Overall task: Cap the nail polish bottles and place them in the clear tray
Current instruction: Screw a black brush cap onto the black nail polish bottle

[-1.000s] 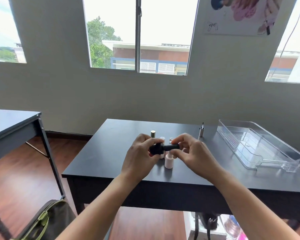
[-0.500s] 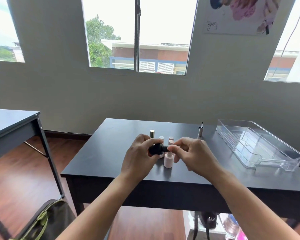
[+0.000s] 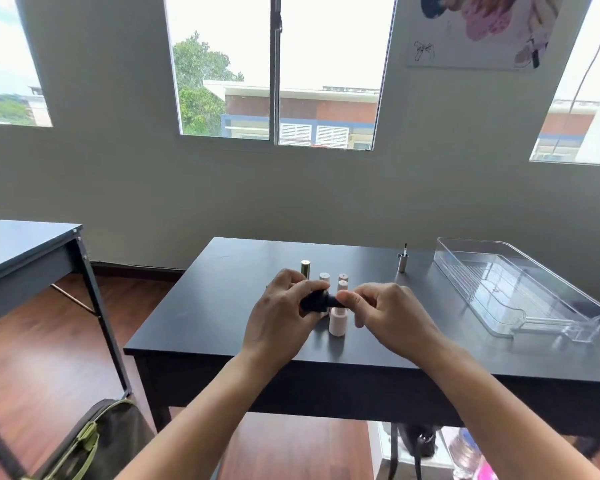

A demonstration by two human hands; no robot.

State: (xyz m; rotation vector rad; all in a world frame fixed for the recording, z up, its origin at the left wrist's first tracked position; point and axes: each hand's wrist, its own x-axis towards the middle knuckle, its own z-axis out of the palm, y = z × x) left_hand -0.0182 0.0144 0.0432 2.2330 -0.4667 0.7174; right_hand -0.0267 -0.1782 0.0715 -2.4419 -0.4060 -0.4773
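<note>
My left hand [image 3: 281, 317] grips a black nail polish bottle [image 3: 314, 302] held sideways above the dark table [image 3: 205, 320]. My right hand [image 3: 392, 315] pinches the bottle's black cap [image 3: 334, 301] at its right end, mostly hidden by my fingers. Below them stands a pale pink bottle [image 3: 337, 321]. Behind my hands stand more pink bottles [image 3: 342, 281], partly hidden, and a gold cap [image 3: 305, 267]. The clear tray [image 3: 520, 289] lies at the table's right side with nothing in it.
A silver cap with its brush pointing up [image 3: 402, 262] stands left of the tray. A second dark table [image 3: 25, 251] is at the left. A bag [image 3: 97, 441] lies on the wooden floor; other items sit under the table.
My right hand has closed in along the black cap toward the bottle, so less of the cap shows. Both hands stay above the pink bottle.
</note>
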